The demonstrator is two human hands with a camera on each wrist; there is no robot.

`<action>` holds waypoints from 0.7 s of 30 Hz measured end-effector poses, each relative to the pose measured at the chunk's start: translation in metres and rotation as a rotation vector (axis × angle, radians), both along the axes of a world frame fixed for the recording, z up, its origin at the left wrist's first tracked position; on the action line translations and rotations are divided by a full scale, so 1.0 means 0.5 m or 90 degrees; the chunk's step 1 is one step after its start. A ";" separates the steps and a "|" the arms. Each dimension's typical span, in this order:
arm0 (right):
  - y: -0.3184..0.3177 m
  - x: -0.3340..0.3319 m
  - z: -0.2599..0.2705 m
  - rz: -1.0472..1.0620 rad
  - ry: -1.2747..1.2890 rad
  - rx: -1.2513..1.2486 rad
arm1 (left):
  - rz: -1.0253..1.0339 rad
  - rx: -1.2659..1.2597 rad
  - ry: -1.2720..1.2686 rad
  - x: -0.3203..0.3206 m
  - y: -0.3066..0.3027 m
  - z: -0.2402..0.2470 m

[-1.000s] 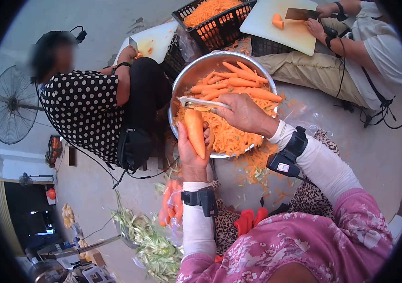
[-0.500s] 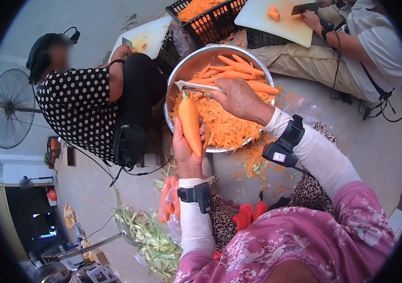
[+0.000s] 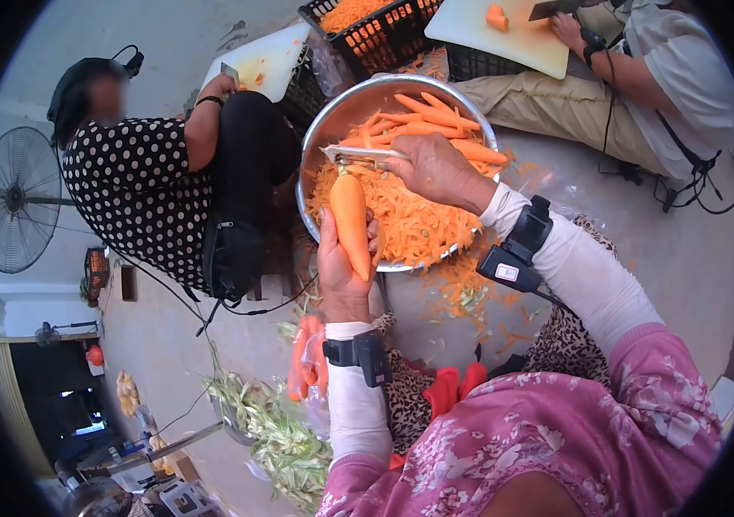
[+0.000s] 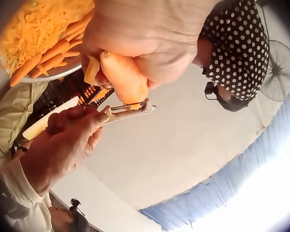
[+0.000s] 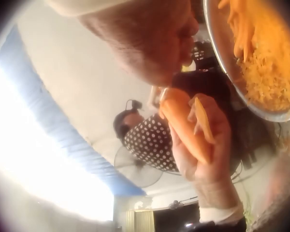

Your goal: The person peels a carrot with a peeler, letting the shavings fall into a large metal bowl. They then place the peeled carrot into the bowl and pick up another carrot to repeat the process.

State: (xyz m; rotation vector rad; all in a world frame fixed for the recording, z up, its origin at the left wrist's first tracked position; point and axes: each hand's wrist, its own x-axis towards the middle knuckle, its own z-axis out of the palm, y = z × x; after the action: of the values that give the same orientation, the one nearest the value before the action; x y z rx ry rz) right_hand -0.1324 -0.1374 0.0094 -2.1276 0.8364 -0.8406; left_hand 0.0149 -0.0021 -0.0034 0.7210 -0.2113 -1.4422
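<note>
My left hand (image 3: pixel 341 280) grips a peeled orange carrot (image 3: pixel 349 226), its thick end pointing away from me. A strip of carrot peel (image 5: pixel 203 120) lies along the fingers of that hand in the right wrist view. My right hand (image 3: pixel 446 172) holds a pale-handled vegetable peeler (image 3: pixel 357 155) across the carrot's thick end. In the left wrist view, the peeler's blade (image 4: pixel 128 106) is right at that end. Below both hands stands a large metal bowl (image 3: pixel 302 194) with carrot peelings (image 3: pixel 410 220) and several whole carrots (image 3: pixel 436 129) on top.
A person in a polka-dot shirt (image 3: pixel 130 194) sits left by a cutting board (image 3: pixel 276 56); another person (image 3: pixel 677 95) works right at a second board (image 3: pixel 522 43). A black crate (image 3: pixel 393 39) stands beyond the bowl. Bagged carrots (image 3: pixel 305 362) and green husks (image 3: pixel 276 431) lie near my left arm.
The peeler has moved a little from in front of the carrot to its thick end, and the right hand has turned slightly. The head view has shifted slightly. The left hand still holds the carrot.
</note>
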 end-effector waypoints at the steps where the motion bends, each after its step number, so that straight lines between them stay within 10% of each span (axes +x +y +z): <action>1: -0.002 0.000 0.008 -0.006 0.012 0.007 | 0.013 0.012 -0.004 -0.004 0.000 -0.001; 12: 0.051 -0.021 0.038 0.253 0.038 0.096 | 0.015 -0.009 0.058 0.025 0.008 -0.013; 21: -0.003 -0.008 0.022 0.082 0.033 0.022 | -0.001 -0.002 0.051 0.006 -0.005 0.005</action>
State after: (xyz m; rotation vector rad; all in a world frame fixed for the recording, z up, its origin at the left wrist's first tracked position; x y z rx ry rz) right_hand -0.1366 -0.1390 0.0204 -2.1554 0.7259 -0.7028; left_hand 0.0181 -0.0044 -0.0009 0.6594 -0.1515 -1.4691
